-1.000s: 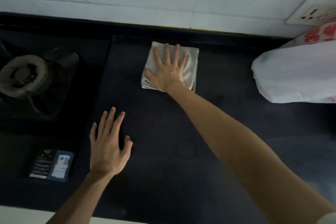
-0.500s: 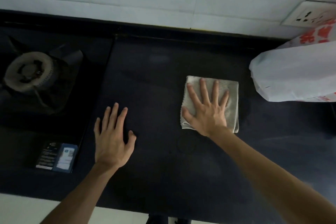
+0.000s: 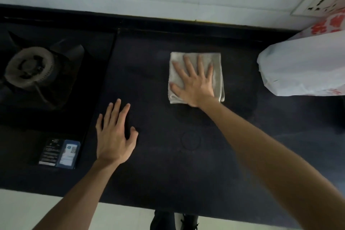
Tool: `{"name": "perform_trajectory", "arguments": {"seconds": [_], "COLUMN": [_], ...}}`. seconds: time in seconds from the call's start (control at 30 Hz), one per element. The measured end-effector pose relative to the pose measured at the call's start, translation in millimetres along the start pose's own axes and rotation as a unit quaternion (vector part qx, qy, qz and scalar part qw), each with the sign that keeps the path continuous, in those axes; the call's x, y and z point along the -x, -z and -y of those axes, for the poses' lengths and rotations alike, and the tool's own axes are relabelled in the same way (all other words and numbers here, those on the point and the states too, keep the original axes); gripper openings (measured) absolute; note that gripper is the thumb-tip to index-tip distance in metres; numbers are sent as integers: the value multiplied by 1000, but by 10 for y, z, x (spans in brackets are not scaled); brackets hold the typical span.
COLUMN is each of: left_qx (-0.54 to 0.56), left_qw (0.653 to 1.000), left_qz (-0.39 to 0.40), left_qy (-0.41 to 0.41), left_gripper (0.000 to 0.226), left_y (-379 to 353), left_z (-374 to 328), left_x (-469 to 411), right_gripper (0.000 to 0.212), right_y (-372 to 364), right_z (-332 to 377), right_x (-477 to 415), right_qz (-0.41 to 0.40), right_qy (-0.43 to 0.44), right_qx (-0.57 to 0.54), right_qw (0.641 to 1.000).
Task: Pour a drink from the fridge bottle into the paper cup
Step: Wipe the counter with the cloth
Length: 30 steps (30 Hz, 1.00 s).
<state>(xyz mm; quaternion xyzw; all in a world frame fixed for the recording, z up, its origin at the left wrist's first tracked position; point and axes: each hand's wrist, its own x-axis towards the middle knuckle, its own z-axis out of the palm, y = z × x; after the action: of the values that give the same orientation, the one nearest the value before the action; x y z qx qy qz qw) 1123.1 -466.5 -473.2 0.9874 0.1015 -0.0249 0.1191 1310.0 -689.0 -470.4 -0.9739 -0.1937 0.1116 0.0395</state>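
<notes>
Neither a bottle nor a paper cup is in view. My right hand [image 3: 194,84] lies flat with fingers spread on a folded grey cloth [image 3: 219,80], pressing it onto the dark countertop [image 3: 186,170] at centre right. My left hand [image 3: 113,136] rests palm down on the counter, fingers apart, holding nothing, near the hob's right edge. A faint ring mark [image 3: 191,139] shows on the counter between my two arms.
A gas burner [image 3: 28,67] sits on the black hob at the left, with a small dark and blue packet [image 3: 59,152] lying in front of it. A white plastic bag [image 3: 302,65] with red print stands at the right. A wall socket [image 3: 319,3] is behind it.
My right hand slid the cloth from the back of the counter towards me and rightward, then away again and slightly left. My left hand has stayed in place.
</notes>
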Motion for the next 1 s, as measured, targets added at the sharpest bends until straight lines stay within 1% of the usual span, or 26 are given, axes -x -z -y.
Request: {"name": "perform_trajectory", "arguments": {"seconds": [0.1,0.17,0.23,0.33,0.47,0.53,0.6,0.7,0.77,0.83,0.9,1.0], "left_qx": [-4,-6,-7,-4,1,6,8,17,18,15,17,20], "left_qw": [1000,1000,1000,1000,1000,1000,1000,1000,1000,1000,1000,1000], "left_qz": [-2,-5,-5,-1,-2,-4,-4,-9,-14,-15,-16,-11], "left_qy": [2,1,-2,3,4,4,3,3,1,-1,0,-1], "left_gripper": [71,70,70,71,71,70,69,69,69,69,69,70], "left_y": [7,11,2,19,24,20,12,2,-9,-13,-2,-1], "left_z": [-18,-27,-55,-46,-31,-19,-10,-11,-11,-13,-20,-13], "left_x": [2,4,15,4,-1,-5,2,5,4,11,13,-2], "right_gripper": [76,76,77,80,79,78,78,78,79,80,83,89], "right_y": [-152,-259,-308,-244,-100,-94,-124,-210,-267,-301,-300,-152], "right_z": [175,323,337,257,272,315,347,390,403,332,161,-154], "right_x": [973,1613,1893,1420,392,231,417,1222,1827,2131,1946,1132], "right_qz": [-9,0,22,18,22,20,11,3,15,37,35,14], "right_qy": [51,98,123,132,55,34,39,66,94,117,122,56], "right_qx": [-22,-29,-23,-25,0,19,18,-17,-31,-39,-35,-30], "right_qw": [998,995,992,991,998,999,999,998,995,992,991,998]}}
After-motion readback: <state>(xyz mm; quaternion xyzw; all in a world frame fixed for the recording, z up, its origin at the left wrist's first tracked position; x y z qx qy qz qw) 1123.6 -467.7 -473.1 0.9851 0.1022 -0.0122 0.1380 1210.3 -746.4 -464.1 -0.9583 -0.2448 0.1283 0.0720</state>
